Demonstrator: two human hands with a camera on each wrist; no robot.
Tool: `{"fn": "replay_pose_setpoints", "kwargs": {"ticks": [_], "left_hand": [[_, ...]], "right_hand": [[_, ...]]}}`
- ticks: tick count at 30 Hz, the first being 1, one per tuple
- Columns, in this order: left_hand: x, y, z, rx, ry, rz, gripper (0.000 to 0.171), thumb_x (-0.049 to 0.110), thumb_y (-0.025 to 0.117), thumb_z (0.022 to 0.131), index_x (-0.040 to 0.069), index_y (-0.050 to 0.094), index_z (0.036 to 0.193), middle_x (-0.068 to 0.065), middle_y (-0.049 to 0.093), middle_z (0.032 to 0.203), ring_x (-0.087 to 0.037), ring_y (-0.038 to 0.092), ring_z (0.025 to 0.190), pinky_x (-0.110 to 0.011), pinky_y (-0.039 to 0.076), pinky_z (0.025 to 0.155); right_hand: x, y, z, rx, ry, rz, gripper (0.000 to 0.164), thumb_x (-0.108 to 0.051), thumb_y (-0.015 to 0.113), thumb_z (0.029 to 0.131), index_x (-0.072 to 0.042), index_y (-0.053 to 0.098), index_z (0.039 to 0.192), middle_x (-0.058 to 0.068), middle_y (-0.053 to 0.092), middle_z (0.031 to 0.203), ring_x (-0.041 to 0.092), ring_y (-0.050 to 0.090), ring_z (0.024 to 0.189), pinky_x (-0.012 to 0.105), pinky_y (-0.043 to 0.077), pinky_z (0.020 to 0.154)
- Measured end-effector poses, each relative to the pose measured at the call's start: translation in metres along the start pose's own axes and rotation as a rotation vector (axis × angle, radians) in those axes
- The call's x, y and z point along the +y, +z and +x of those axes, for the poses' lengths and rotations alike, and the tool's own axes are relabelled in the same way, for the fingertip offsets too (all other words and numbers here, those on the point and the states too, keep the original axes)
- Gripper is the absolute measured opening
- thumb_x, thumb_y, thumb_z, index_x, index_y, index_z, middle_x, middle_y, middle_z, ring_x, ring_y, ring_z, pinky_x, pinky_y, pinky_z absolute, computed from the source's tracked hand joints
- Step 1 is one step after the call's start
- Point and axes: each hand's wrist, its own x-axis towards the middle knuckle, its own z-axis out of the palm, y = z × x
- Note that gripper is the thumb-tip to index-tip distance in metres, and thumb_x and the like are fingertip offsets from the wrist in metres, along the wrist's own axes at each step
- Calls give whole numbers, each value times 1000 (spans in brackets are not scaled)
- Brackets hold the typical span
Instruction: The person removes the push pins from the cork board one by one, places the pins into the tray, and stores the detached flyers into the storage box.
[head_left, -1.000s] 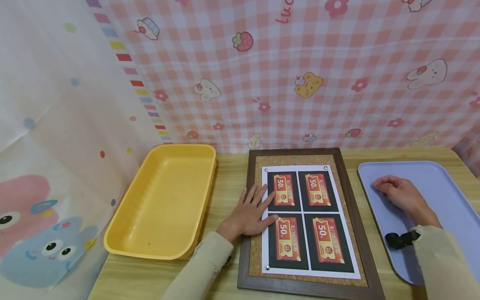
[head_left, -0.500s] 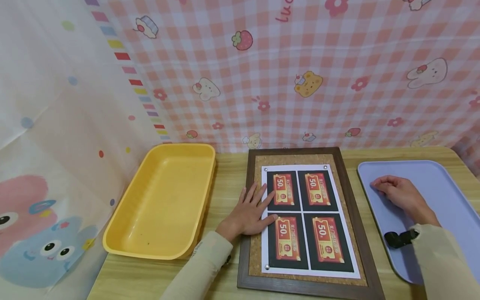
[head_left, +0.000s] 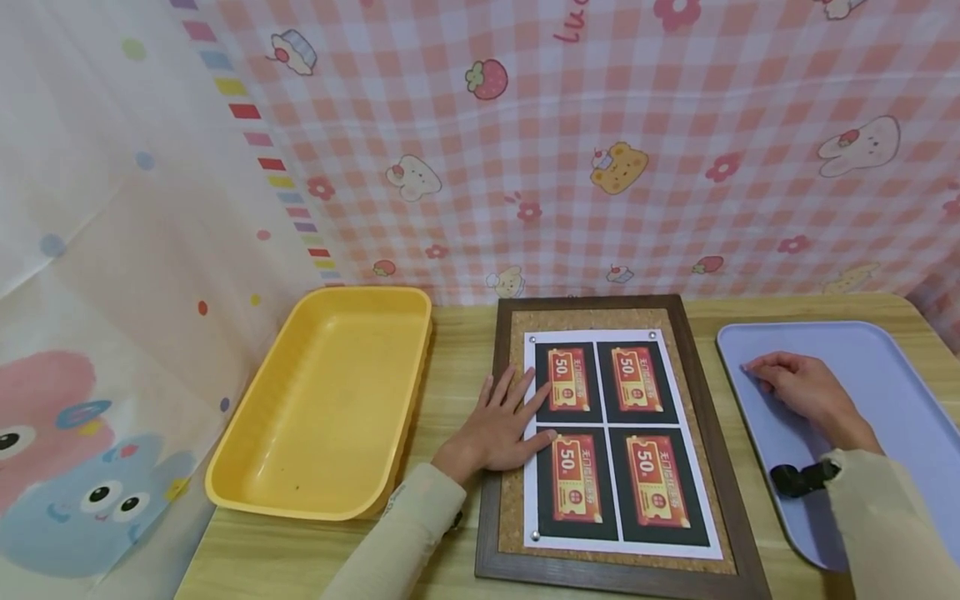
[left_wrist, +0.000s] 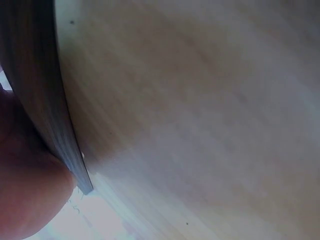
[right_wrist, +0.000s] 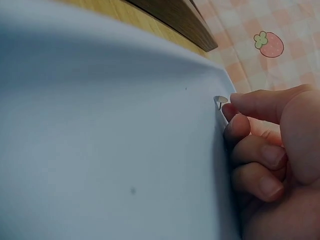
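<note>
A white curtain (head_left: 97, 283) with pink and blue cartoon figures hangs along the left side, meeting a pink gingham curtain (head_left: 555, 167) behind the back edge of the worktop (head_left: 465, 333). At the worktop's left end stands a yellow plastic tub (head_left: 330, 400), with a small dark speck near its front edge.

The left hand (head_left: 495, 433) rests palm down on the left edge of a framed corkboard (head_left: 489, 533), fingers straight and spread, clasping nothing; the fingertips reach onto a white sheet (head_left: 606, 425) printed with four red 50 coupons on black panels. Silver thumbtacks sit at the sheet's upper left (head_left: 533, 340), upper right (head_left: 652, 336) and lower left (head_left: 535, 535) corners. The corkboard's top lies near the worktop's back edge.

On the worktop's right side, a lavender tray (head_left: 885, 375) carries the right hand (head_left: 806, 396) at its left edge. The fingers are curled, thumb and index tips just beside a loose thumbtack (right_wrist: 221, 99) near one of the tray's corners; I cannot tell whether they grasp it. A small black camera (head_left: 802, 481) juts from the right sleeve (head_left: 885, 525).
</note>
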Motion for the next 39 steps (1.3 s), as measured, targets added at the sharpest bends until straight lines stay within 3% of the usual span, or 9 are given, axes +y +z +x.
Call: {"fn": "replay_pose_setpoints", "kwargs": {"ticks": [4, 16, 25, 33, 39], "left_hand": [[0, 0, 1, 2, -4, 0, 72, 66, 24, 100, 31, 5, 160, 3, -7, 168, -25, -15, 153, -51, -7, 122], [-1, 1, -2, -5, -8, -5, 72, 65, 25, 100, 32, 5, 160, 3, -7, 168, -25, -16, 152, -51, -7, 121], [0, -3, -2, -9, -1, -17, 71, 64, 26, 101, 30, 5, 160, 1, -7, 168, -26, -16, 152, -51, -7, 121], [-2, -2, -3, -5, 7, -31, 71, 63, 27, 101, 29, 7, 161, 0, -6, 168, -28, -15, 152, -53, -6, 121], [0, -1, -1, -4, 8, -28, 71, 63, 26, 101, 29, 6, 161, 1, -7, 168, -26, -16, 152, -52, -6, 121]], "right_hand": [[-1, 0, -1, 0, 31, 14, 49, -41, 46, 103, 3, 60, 120, -6, 60, 81, 8, 50, 71, 27, 40, 60], [1, 4, -4, 28, -2, 64, 43, -39, 50, 102, -1, 59, 119, -11, 59, 80, 5, 52, 70, 27, 44, 59], [-3, 0, -8, 35, -4, 133, 35, -47, 56, 98, -15, 55, 113, -14, 57, 75, 7, 52, 65, 31, 42, 52], [-7, -2, -12, 9, -109, 276, 22, -36, 57, 101, -20, 53, 115, -9, 56, 70, 9, 46, 54, 31, 40, 47], [-27, 4, -17, -60, -214, 317, 15, -23, 58, 101, -25, 55, 116, -7, 55, 73, 10, 45, 56, 29, 38, 47]]}}
